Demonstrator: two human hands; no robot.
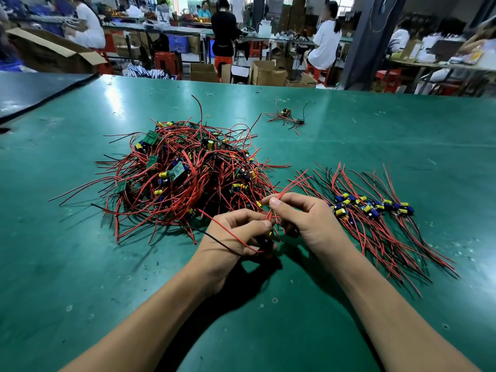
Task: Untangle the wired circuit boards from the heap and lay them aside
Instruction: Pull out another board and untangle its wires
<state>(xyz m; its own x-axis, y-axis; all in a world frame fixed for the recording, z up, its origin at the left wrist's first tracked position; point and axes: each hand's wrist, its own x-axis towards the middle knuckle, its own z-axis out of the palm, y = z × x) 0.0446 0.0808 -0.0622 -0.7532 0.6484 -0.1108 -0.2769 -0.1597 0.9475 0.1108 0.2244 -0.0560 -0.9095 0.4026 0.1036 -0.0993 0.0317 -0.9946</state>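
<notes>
While the left hand (233, 234) closes its grip round a small board (264, 239) just near of the heap (182, 170), the right hand (308, 221) pinches its red wires (288, 187). Draw them slowly rightward (snags look likely), then lay the board by the sorted row (375, 210) on the bench (80, 264).

Of the person, just the arms and hands are in view. The left forearm (161, 304) and the right forearm (375, 291) are both bare from the near edge up to the wrist, slim and smooth. The left hand (236, 232) and the right hand (308, 218) are bare as well, with slender fingers. The nails are short and plain, and the right thumbnail (274, 202) is broad and trimmed round.
</notes>
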